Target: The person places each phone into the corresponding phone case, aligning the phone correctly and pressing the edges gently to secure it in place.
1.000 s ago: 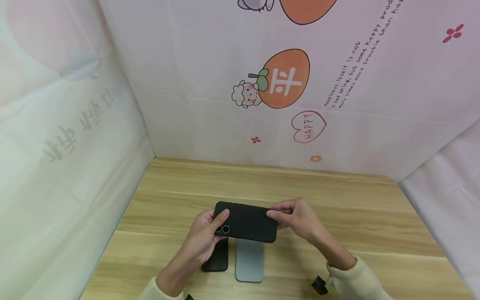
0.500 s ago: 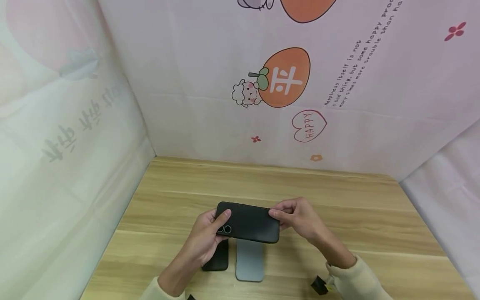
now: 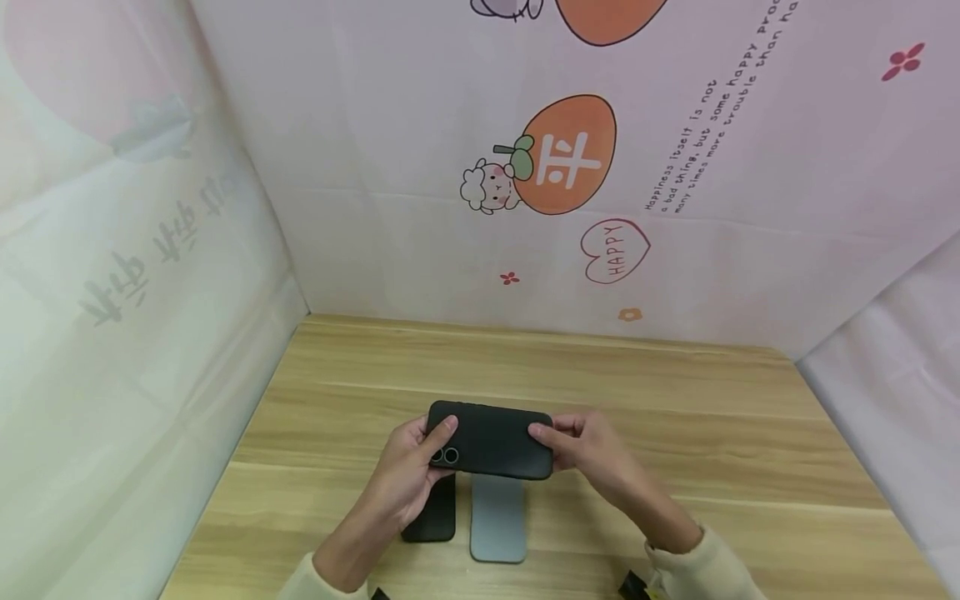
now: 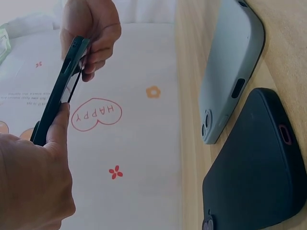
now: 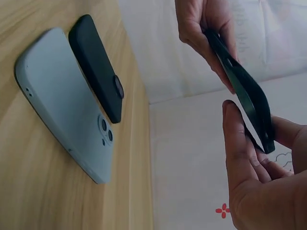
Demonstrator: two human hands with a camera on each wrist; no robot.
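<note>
Both hands hold a black phone case [image 3: 491, 442] sideways above the table, its camera-ring side toward the head view. My left hand [image 3: 408, 471] grips the camera end, thumb laid across the back. At the other end my right hand [image 3: 596, 454] pinches the upper corner, thumb on the back and fingers behind. The left wrist view shows a thin dark-edged sheet [image 4: 76, 85] at the case's inner side, with a narrow gap between them. Right fingers [image 5: 235, 143] reach along that inner side in the right wrist view. The sheet's kind cannot be told.
On the wood-grain table [image 3: 360, 358] lie a grey-blue phone-shaped item [image 3: 498, 521] and a black one [image 3: 433, 512], side by side below the hands, camera rings showing in the wrist views. Printed cloth walls [image 3: 420, 250] stand behind and at both sides.
My right hand has dipped a little and its fingers have shifted at the case's corner. My left hand keeps its grip. The items on the table have not moved.
</note>
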